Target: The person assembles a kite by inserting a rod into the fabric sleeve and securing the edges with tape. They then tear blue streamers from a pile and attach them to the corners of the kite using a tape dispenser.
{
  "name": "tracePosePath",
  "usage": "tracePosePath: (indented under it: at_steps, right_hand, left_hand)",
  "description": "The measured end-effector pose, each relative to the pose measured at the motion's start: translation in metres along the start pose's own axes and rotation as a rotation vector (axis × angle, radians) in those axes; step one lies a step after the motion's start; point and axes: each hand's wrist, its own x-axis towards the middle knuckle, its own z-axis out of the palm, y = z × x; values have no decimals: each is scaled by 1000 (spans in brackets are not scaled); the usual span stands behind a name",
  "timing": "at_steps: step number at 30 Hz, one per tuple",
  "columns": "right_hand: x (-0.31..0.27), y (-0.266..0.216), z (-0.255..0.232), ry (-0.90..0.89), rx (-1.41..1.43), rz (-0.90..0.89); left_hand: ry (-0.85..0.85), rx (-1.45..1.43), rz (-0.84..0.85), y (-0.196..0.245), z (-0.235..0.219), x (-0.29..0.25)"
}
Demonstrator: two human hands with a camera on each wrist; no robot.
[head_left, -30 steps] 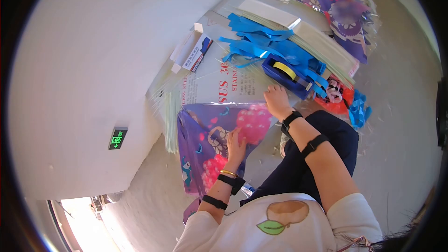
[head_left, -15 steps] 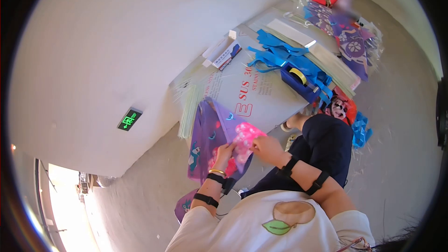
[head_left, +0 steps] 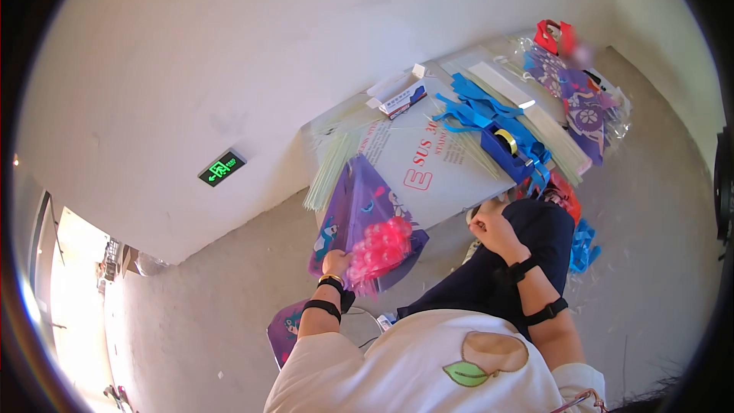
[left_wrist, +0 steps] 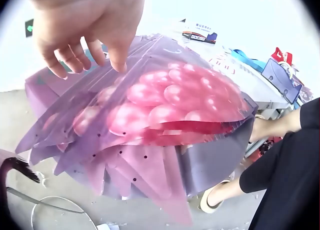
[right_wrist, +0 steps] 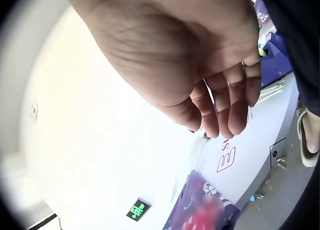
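So half a second back both hands were on that clear plastic bag stuffed with glossy pink balls, and now the right hand has let go and pulled back over the person's dark-trousered lap, well apart from it. That leaves the left hand carrying the bag alone, lifted off the big white printed sheet it lay on a second ago, so the bag looks done with the two-handed fiddling and is just being held up. From the left wrist view the fingers curl down onto the top edge of the bag, gripping the film, with the pink balls bulging out just below and the purple patterned bags fanned right behind it. The right hand holds nothing I can make out, fingers loosely bent; the wrist view shows only palm and fingertips. The thumb side of the left grip is hidden, so how much film it has pinched is anyone's guess. The blue tape dispenser and blue strips sit well beyond both hands, and part of the far pile is blurred out.
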Motion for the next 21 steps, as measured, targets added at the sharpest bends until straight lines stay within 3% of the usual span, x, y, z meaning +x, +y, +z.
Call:
tracePosePath:
  at_steps: [1, 3, 4, 6, 10, 15, 21]
  right_hand:
    - [-2, -4, -3, 21, 53, 22]
    - [-4, -9, -11, 5, 56, 39]
    - [-6, -9, -13, 24, 72, 45]
    - [-10, -11, -18, 49, 110, 51]
    - [-17, 0, -18, 66, 176, 62]
    - [-27, 5, -16, 35, 287, 104]
    - [-35, 5, -13, 37, 288, 124]
  left_hand:
    - [2, -10, -1, -3, 4, -3]
    - [268, 77, -133, -11, 13, -10]
    - [268, 67, -138, -15, 14, -9]
    - [108, -17, -254, -19, 16, -6]
    - [101, 26, -296, -23, 28, -7]
    - [176, 172, -208, -23, 31, -12]
    - [105, 167, -117, -19, 19, -8]
